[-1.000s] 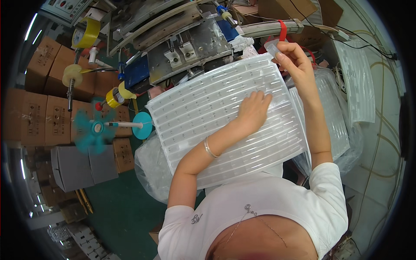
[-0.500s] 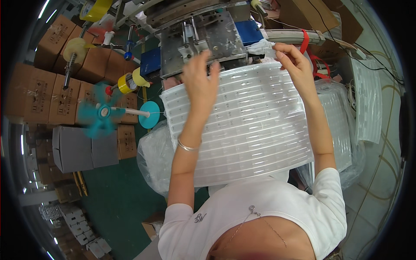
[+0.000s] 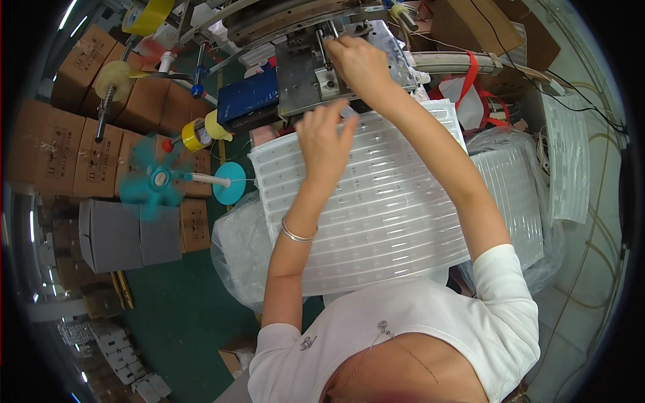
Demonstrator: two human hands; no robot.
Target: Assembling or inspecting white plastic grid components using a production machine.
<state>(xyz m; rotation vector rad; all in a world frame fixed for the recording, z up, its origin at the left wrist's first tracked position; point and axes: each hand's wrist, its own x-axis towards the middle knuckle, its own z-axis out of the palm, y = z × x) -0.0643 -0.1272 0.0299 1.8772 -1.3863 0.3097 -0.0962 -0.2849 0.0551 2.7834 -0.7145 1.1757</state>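
A translucent ribbed plastic tray (image 3: 369, 215) lies in front of me, rows of small marks across it. Over its far edge is my left hand (image 3: 324, 144), thumb and index finger closing on a small clear piece (image 3: 348, 112). My right hand (image 3: 361, 67) reaches across to the metal plate (image 3: 302, 87) of the machine. Its bent fingers are at the small metal fixture (image 3: 329, 82) and the rods behind it; the fingertips are partly hidden, and what they grip cannot be made out. A blue panel (image 3: 247, 101) sits left of the plate.
A turquoise fan (image 3: 161, 176) with blurred blades stands at the left, before stacked cardboard boxes (image 3: 57, 148). Yellow tape rolls (image 3: 195, 134) hang near the machine. More ribbed trays (image 3: 514, 201) in plastic wrap lie at the right, below a red-handled bag (image 3: 470, 101).
My right hand has moved left from the plate's right side onto the fixture. My left hand has drawn back slightly toward me. The metal plate has shifted right, baring more blue panel.
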